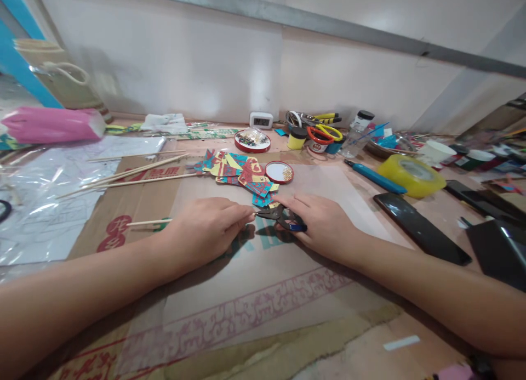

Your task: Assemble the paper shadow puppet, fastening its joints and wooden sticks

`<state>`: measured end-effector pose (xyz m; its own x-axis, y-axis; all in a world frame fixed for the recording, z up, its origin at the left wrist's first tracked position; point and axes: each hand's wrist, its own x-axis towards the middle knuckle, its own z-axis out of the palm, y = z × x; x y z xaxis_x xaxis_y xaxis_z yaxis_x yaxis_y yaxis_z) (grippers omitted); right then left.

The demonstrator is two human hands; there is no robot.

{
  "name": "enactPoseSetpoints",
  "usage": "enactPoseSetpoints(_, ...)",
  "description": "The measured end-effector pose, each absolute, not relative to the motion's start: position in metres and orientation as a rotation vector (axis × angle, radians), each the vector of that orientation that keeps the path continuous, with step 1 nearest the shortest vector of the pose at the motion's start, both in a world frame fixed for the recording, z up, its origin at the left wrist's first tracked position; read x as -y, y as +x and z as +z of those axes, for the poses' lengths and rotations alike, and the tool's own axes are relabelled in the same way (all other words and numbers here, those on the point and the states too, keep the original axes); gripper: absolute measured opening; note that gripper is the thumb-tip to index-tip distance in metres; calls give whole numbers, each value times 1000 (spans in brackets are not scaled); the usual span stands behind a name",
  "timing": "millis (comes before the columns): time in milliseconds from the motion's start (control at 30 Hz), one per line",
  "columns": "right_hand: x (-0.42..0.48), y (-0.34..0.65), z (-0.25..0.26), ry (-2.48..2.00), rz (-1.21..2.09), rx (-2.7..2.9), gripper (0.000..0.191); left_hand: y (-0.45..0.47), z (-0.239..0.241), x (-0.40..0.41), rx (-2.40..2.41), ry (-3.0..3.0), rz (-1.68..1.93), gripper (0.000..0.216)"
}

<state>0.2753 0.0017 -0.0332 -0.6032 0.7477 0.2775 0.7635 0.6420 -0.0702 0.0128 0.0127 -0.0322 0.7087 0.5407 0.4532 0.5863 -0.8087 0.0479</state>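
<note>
My right hand (326, 221) is closed around small dark pliers (279, 215) with a blue handle end, jaws pointing left. Their tips meet the fingertips of my left hand (213, 223), which is pinched on a thin wooden stick (143, 223). The stick runs out leftward behind that hand, and most of it is hidden. Just beyond my hands lies a jointed paper figure (234, 171) in turquoise, red and yellow, its near end close to the pliers. Beside it sits a red-rimmed lid (279, 173) holding tiny gold-coloured pieces.
Several thin sticks (135, 174) lie on cardboard (94, 226) at the left. Farther back are a lid of small parts (252, 140), a clock (261, 120) and scissors (324, 133). Rightward are a blue cutter (376, 177), yellow tape (411, 175) and a black phone (421, 228).
</note>
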Motion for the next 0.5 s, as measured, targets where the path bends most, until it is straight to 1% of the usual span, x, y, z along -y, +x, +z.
enactPoseSetpoints(133,0,275,-34,-1203,-62,2587,39,12,-31,-11,781,-2738,-676,30)
enactPoseSetpoints(333,0,273,-34,-1256,-91,2555,47,17,-29,-12,960,-2705,-661,39)
enactPoseSetpoints(500,-2,274,-34,-1263,-102,2538,47,17,-29,-13,984,-2719,-584,42)
